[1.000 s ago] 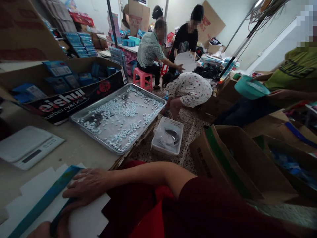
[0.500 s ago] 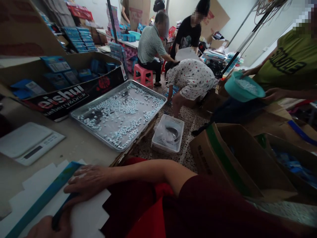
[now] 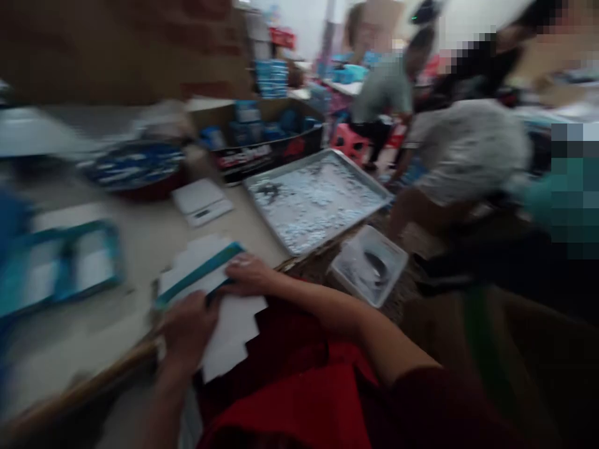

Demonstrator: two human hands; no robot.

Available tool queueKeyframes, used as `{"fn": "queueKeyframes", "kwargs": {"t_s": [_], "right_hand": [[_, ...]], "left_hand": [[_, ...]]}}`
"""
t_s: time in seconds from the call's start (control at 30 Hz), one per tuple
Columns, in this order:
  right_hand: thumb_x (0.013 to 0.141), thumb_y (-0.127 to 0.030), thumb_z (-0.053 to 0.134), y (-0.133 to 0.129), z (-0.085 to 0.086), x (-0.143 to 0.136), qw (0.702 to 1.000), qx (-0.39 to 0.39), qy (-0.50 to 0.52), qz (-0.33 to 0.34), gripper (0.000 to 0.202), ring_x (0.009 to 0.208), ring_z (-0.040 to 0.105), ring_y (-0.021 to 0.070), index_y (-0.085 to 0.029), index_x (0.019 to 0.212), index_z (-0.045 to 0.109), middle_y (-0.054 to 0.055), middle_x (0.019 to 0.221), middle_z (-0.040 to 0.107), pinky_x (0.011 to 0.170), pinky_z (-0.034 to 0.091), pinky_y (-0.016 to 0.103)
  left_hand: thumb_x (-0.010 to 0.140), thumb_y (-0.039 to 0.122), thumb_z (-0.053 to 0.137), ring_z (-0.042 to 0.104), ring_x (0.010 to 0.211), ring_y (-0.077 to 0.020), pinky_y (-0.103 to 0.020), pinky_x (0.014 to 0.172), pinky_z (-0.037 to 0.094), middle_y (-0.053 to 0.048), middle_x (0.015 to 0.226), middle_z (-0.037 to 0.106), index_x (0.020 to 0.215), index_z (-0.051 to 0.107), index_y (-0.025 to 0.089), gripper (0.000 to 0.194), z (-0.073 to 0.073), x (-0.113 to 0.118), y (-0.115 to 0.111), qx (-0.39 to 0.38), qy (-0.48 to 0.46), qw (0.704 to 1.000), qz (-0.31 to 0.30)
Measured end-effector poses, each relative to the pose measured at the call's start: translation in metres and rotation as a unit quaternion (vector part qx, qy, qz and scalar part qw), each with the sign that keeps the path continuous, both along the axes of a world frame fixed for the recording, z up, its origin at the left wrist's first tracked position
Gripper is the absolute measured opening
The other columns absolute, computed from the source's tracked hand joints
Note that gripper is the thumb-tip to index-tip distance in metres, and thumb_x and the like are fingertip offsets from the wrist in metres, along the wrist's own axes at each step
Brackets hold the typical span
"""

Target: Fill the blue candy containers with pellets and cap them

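Observation:
A white cardboard blank (image 3: 236, 318) with stepped edges and blue-green strips lies at the table's front edge, partly over my lap. My left hand (image 3: 189, 327) is closed on its near left part, at the raised blue edge. At the right end of the strips, my right hand (image 3: 250, 274) grips the same blank, fingers over the blue and thumb at the lower strip. Motion blur softens both hands, and the left fingertips are partly hidden.
A white scale (image 3: 201, 202) and a metal tray (image 3: 281, 234) of small pale pieces lie beyond. Left are blue-edged open boxes (image 3: 116, 249) and a round container (image 3: 135, 165). A white basket (image 3: 346, 274) stands below on the right. A person (image 3: 482, 149) bends over near the tray.
The view has swung left and back, so things appear further right and the left table side shows. Both hands remain on the cardboard blank.

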State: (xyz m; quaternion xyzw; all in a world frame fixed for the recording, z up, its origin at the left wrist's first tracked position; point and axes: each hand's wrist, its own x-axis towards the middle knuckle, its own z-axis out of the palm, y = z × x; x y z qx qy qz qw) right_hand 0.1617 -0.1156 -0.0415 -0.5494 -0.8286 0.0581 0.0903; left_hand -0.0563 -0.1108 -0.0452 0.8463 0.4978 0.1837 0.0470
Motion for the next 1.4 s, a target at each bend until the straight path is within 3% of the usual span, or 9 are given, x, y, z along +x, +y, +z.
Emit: {"fn": "queueKeyframes", "kwargs": {"t_s": [0.13, 0.37, 0.6, 0.73, 0.83, 1.0, 1.17, 1.27, 1.4], "right_hand": [[0.112, -0.054, 0.072, 0.001, -0.007, 0.007, 0.999, 0.032, 0.024, -0.028, 0.038, 0.116, 0.066, 0.0291, -0.017, 0.105, 0.076, 0.016, 0.114, 0.079, 0.1, 0.046, 0.039], [0.114, -0.051, 0.064, 0.0, -0.029, 0.016, 0.986, 0.155, 0.063, 0.011, 0.032, 0.106, 0.064, 0.0315, -0.021, 0.108, 0.075, 0.014, 0.107, 0.076, 0.094, 0.044, 0.042], [0.108, -0.045, 0.075, -0.012, -0.038, 0.028, 0.91, 0.347, 0.223, -0.051, 0.023, 0.122, 0.066, 0.0336, -0.026, 0.121, 0.068, 0.015, 0.128, 0.071, 0.108, 0.049, 0.051], [0.108, -0.051, 0.067, 0.0, -0.037, 0.033, 0.879, 0.279, 0.339, -0.185, 0.028, 0.12, 0.065, 0.0342, -0.025, 0.119, 0.062, 0.015, 0.122, 0.068, 0.11, 0.052, 0.055], [0.106, -0.051, 0.063, 0.007, -0.033, 0.034, 0.874, 0.219, 0.37, -0.227, 0.026, 0.116, 0.064, 0.0333, -0.026, 0.11, 0.062, 0.012, 0.113, 0.068, 0.108, 0.052, 0.053], [0.107, -0.048, 0.06, 0.008, -0.033, 0.037, 0.915, 0.157, 0.312, -0.203, 0.024, 0.114, 0.064, 0.0322, -0.026, 0.1, 0.068, 0.011, 0.109, 0.07, 0.108, 0.052, 0.051], [0.11, -0.045, 0.065, 0.02, -0.027, 0.044, 0.962, 0.064, 0.191, -0.183, 0.039, 0.122, 0.065, 0.0375, -0.02, 0.138, 0.078, 0.018, 0.125, 0.075, 0.111, 0.051, 0.053], [0.096, -0.057, 0.089, 0.047, -0.01, 0.044, 0.974, -0.032, 0.103, -0.2, 0.092, 0.135, 0.061, 0.0454, -0.017, 0.172, 0.057, 0.025, 0.146, 0.068, 0.112, 0.05, 0.054], [0.085, -0.06, 0.1, 0.093, 0.018, 0.036, 0.972, -0.158, 0.043, -0.166, 0.1, 0.146, 0.058, 0.051, -0.023, 0.17, 0.063, 0.028, 0.156, 0.062, 0.117, 0.047, 0.055]], "left_hand": [[0.11, 0.04, 0.066, 0.074, 0.106, -0.0375, -0.044, 0.087, 0.047, -0.019, 0.105, 0.08, 0.095, 0.07, 0.021, 0.024, 0.016, 0.017, 0.0, -0.064, 0.095, 0.993, 0.027], [0.118, 0.041, 0.056, 0.071, 0.12, -0.0385, -0.05, 0.101, 0.051, -0.019, 0.118, 0.078, 0.118, 0.073, 0.018, 0.028, 0.016, 0.008, -0.005, -0.078, 0.097, 0.992, 0.004], [0.114, 0.024, 0.062, 0.071, 0.12, -0.0363, -0.048, 0.101, 0.054, -0.015, 0.115, 0.078, 0.11, 0.073, 0.021, 0.012, 0.022, -0.008, -0.008, -0.067, 0.111, 0.991, -0.034], [0.114, 0.026, 0.066, 0.073, 0.124, -0.0379, -0.048, 0.101, 0.057, -0.018, 0.121, 0.077, 0.114, 0.075, 0.018, 0.012, 0.035, -0.018, 0.02, -0.065, 0.047, 0.99, 0.118], [0.114, 0.027, 0.069, 0.075, 0.123, -0.0377, -0.046, 0.101, 0.058, -0.02, 0.129, 0.077, 0.121, 0.076, 0.016, 0.015, 0.048, -0.015, 0.084, -0.08, -0.024, 0.975, 0.208], [0.112, 0.022, 0.073, 0.065, 0.147, -0.0399, -0.055, 0.125, 0.05, -0.025, 0.152, 0.067, 0.152, 0.065, 0.01, 0.042, 0.054, 0.008, 0.189, -0.039, -0.092, 0.985, 0.142], [0.106, 0.031, 0.084, 0.062, 0.149, -0.0394, -0.056, 0.133, 0.046, -0.019, 0.152, 0.067, 0.156, 0.064, 0.015, 0.056, 0.031, -0.009, 0.168, -0.008, -0.08, 0.997, 0.012], [0.08, 0.037, 0.109, 0.061, 0.149, -0.0431, -0.055, 0.133, 0.047, -0.021, 0.155, 0.066, 0.152, 0.067, 0.013, 0.087, 0.017, -0.024, 0.152, -0.085, -0.024, 0.996, -0.021], [0.075, 0.035, 0.112, 0.061, 0.149, -0.0441, -0.054, 0.134, 0.045, -0.025, 0.152, 0.067, 0.144, 0.074, 0.008, 0.083, 0.018, -0.02, 0.175, -0.176, 0.063, 0.979, -0.078]]}}
